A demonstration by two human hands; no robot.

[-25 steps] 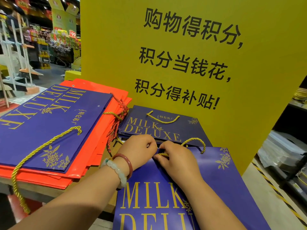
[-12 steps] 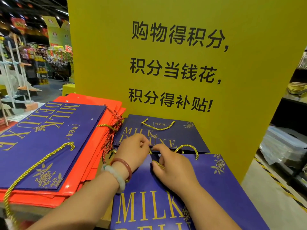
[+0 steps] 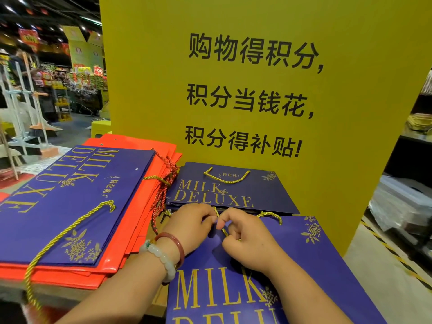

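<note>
A flat purple "MILK DELUXE" paper bag [image 3: 304, 272] lies in front of me, its top edge away from me. My left hand [image 3: 189, 226] and my right hand [image 3: 247, 239] meet at that top edge. Both pinch the bag's gold rope handle [image 3: 268, 215] with curled fingers. One end of the rope runs between the two hands; the other loops out to the right over the bag. My left wrist wears a red bangle and a pale bead bracelet.
A second purple bag [image 3: 233, 190] lies flat just beyond, against a tall yellow sign [image 3: 257, 90]. At the left a large purple bag [image 3: 70, 202] tops a stack of red bags [image 3: 140, 235]. Store aisles lie at far left, shelving at right.
The view has dropped slightly. My hands have drawn closer together on the rope at the bag's top edge; the bag itself has stayed where it was.
</note>
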